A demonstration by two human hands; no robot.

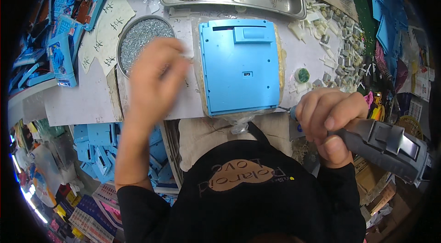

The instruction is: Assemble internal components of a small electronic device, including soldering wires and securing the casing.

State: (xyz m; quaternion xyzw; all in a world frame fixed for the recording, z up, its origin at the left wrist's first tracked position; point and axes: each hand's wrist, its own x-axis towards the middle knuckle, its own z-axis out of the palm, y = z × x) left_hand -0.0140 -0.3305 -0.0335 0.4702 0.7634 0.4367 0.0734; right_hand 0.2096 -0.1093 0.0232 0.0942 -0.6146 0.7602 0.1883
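A light blue plastic casing lies back side up in front of me, on a pad wrapped in clear plastic. It has a raised battery-cover shape near its far edge and several screw holes. My right hand is closed around a dark grey electric screwdriver. The screwdriver's thin bit reaches the casing's near right corner. My left hand is blurred by motion between the casing and a round metal bowl of small screws, partly covering the bowl. What its fingers hold, if anything, cannot be made out.
At the far side stands a divided steel tray with small metal parts. White plastic and metal pieces are scattered at the right, near a small green roll. Blue casings with wiring pile up at the left; more blue panels sit below the table.
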